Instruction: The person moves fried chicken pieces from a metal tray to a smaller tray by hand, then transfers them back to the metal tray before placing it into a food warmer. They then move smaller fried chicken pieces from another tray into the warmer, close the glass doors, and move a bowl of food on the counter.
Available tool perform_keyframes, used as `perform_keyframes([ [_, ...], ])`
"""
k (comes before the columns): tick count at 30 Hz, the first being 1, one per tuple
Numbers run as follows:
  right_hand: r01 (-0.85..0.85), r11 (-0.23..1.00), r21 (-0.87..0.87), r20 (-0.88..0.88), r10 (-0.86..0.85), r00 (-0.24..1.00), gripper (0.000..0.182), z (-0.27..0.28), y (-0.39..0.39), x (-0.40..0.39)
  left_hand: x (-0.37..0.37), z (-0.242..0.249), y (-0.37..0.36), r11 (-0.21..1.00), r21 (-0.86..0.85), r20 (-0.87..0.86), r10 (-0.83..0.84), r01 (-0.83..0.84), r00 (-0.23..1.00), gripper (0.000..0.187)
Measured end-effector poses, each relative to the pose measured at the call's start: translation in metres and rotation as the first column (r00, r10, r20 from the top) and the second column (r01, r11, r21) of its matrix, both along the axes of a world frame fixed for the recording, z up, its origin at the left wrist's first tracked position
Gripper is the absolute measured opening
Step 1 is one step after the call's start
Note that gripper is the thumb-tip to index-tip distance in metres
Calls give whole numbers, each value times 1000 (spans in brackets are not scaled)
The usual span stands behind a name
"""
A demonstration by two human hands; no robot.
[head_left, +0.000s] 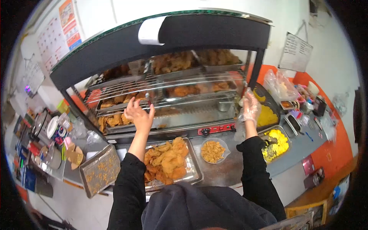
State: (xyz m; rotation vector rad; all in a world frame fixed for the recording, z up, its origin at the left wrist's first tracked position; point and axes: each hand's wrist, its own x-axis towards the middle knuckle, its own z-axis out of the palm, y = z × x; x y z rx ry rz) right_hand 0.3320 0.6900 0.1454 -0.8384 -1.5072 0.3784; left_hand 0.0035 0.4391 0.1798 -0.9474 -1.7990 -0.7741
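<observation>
My left hand [140,117] is bare and raised before the glass front of a food warmer cabinet [165,132], fingers spread and curved, holding nothing. Close to its fingertips is a small door handle [148,98] on the glass. At the cabinet's right front corner my right hand [251,109] wears a clear plastic glove [240,124], with its fingers stretched upward and apart. Below my left hand, a metal tray [194,165] holds a pile of fried chicken [168,160]. A bowl of fried crumbs [213,151] stands between my forearms.
Trays of fried pieces [174,63] fill the cabinet shelves. A crumb-strewn tray [100,170] overhangs the counter at left. Right of me are a pan of yellow food [276,145], a yellow powder tray [267,116] and a plastic bag [280,87].
</observation>
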Motion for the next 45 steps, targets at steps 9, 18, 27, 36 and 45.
perform_keyframes([
  [9,-100,982,159,-66,111,992,29,-25,53,-4,-14,2,-12,998,61,-92,39,-33,995,63],
  [18,-441,883,-161,-419,343,841,32,-17,49,-1,-105,-4,-86,917,179,101,344,-357,934,69],
  [27,-573,773,-270,-540,371,755,31,11,-10,-39,-179,5,-155,803,141,195,552,-580,811,75],
  [36,-507,787,-352,-223,455,862,26,11,-34,-85,-210,13,-182,708,53,307,660,-704,686,79],
  [45,-772,523,-362,-445,630,636,36,2,-62,-137,-182,-6,-192,822,212,273,470,-529,839,59],
])
